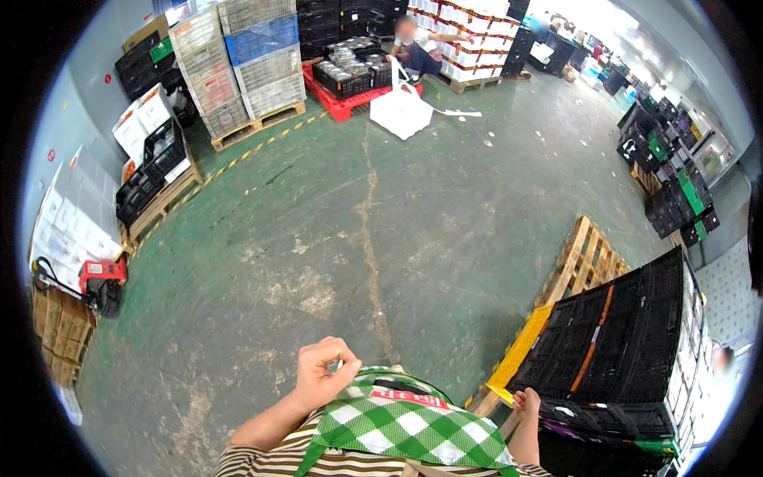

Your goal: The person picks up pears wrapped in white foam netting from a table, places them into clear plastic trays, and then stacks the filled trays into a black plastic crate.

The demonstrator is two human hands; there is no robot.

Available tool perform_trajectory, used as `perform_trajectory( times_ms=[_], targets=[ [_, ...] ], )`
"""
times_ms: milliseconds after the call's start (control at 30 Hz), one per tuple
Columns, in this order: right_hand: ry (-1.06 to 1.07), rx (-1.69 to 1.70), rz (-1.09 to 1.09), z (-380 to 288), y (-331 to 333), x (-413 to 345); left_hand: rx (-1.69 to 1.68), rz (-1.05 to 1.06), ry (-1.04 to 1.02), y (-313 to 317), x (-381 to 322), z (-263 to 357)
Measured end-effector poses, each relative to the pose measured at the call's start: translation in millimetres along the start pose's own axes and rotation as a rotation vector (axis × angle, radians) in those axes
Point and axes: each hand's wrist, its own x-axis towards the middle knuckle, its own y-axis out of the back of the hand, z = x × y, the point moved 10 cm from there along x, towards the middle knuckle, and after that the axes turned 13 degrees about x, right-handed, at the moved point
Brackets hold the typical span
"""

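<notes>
My left hand [325,369] is raised in front of my body, its fingers curled in and the thumb against them. Nothing shows in it. Just beside it is the green and white checked apron [405,423] that I wear, which bears a red patch with writing. Low on my right side, my right hand [527,403] has bent fingers near the lower corner of a tall stack of black plastic crates [602,340]. A yellow plastic edge [518,349] runs along that stack and ends close to my fingertips. Whether they touch it is unclear.
A wooden pallet [581,256] lies beyond the black stack. Ahead, a person [417,47] crouches near a white bag [402,113] and a red pallet [340,107]. A red pallet jack [102,274] stands far left by white boxes [77,208]. Crate stacks [262,53] line the back.
</notes>
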Motion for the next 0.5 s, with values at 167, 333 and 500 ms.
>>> perform_trajectory(
  times_ms=[167,333,500],
  targets=[
    [0.017,-0.114,-0.040,13,2,-17,0.029,-0.017,-0.020,2,-3,0],
    [0.025,-0.179,-0.123,32,-7,-26,0.040,-0.068,-0.048,1,-2,4],
    [0.135,-0.281,-0.232,39,-5,-26,-0.034,-0.112,-0.012,-17,14,4]
  ],
)
